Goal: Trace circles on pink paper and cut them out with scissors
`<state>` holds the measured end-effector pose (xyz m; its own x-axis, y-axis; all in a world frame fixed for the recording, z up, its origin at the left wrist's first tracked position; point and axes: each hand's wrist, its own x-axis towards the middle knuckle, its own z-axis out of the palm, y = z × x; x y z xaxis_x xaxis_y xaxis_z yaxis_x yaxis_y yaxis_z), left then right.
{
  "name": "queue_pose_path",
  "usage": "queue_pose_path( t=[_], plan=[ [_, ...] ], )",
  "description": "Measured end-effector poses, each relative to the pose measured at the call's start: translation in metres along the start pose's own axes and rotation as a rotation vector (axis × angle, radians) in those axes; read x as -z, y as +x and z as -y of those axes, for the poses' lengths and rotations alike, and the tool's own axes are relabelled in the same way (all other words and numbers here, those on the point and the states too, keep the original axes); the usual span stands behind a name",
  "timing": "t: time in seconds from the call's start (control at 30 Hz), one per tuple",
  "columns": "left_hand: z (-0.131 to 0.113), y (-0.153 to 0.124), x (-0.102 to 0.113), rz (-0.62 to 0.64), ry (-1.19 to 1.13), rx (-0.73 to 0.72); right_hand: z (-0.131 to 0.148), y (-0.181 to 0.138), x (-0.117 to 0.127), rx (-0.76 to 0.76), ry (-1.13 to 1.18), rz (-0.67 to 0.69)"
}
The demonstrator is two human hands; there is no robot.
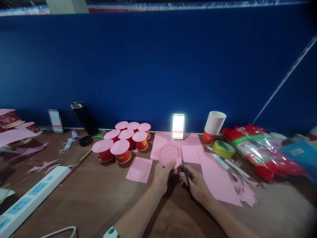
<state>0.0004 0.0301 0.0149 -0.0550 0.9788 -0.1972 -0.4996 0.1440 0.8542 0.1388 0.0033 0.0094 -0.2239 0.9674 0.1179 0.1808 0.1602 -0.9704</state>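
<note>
My left hand (162, 175) pinches a round pink paper disc (169, 154) by its lower edge and holds it up above the table. My right hand (195, 181) is closed around a pair of dark scissors (184, 167), whose blades point up along the disc's right edge. More pink paper sheets (192, 145) lie behind the hands. A pink square with a drawn circle (139, 169) lies just left of my left hand.
Several red paper cups capped with pink discs (123, 142) stand at centre left. A stack of paper cups (214, 125), yellow tape roll (223, 148), red plastic bag (257, 148), black flask (84, 117) and white power strip (32, 195) surround the wooden table (99, 198). A blue wall rises behind.
</note>
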Motion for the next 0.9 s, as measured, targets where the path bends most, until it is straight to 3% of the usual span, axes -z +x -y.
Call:
queue_pose_path(
  t=[0.9],
  plan=[
    [-0.0063,-0.0033,-0.0033,-0.066,0.04,0.039,-0.0022,-0.0001,0.0019,0.002,-0.062,-0.014]
  ],
)
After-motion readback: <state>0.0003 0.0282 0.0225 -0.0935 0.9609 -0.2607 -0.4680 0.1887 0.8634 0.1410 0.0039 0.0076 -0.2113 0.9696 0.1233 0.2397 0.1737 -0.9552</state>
